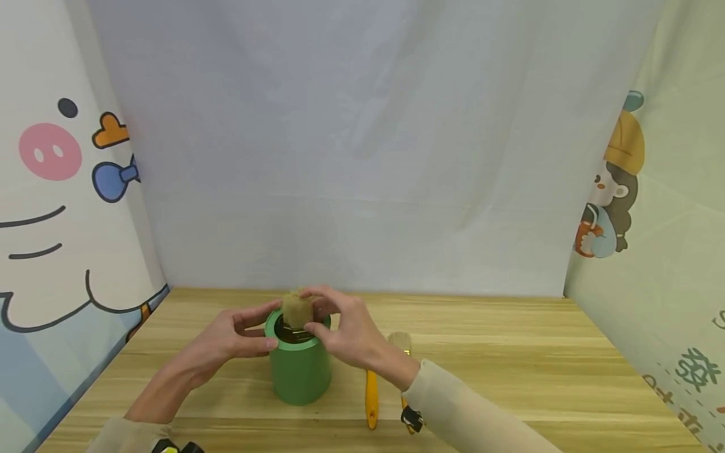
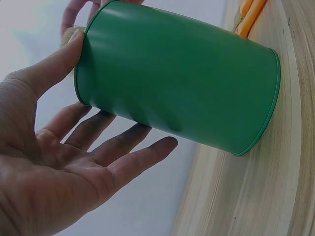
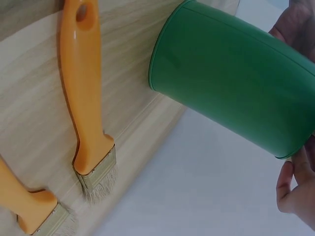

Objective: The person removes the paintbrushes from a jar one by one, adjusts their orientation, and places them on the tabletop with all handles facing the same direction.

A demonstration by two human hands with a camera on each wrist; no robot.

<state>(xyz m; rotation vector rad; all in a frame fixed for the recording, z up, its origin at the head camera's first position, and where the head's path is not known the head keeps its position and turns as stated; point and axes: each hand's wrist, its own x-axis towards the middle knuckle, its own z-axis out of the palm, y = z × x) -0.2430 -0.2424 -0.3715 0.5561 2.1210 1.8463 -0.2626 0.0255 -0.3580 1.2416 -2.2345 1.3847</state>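
Observation:
A green cylindrical can (image 1: 300,371) stands upright on the table, its open top showing a dark inside. My left hand (image 1: 229,336) holds its left side near the rim, thumb in front and fingers behind; in the left wrist view the little finger of the left hand (image 2: 78,167) stands apart from the wall. A paintbrush (image 1: 297,310) sits bristles-up in the can's mouth, its handle hidden inside. My right hand (image 1: 354,330) pinches it near the bristles, from the right. In the right wrist view, part of the right hand (image 3: 299,191) shows by the rim.
Right of the can, two more paintbrushes with orange handles lie on the wooden table (image 1: 498,365): one paintbrush (image 3: 86,93) closer to the can, another paintbrush (image 3: 29,206) beyond it. Behind hangs a pale curtain (image 1: 362,157). Printed cloths flank both sides.

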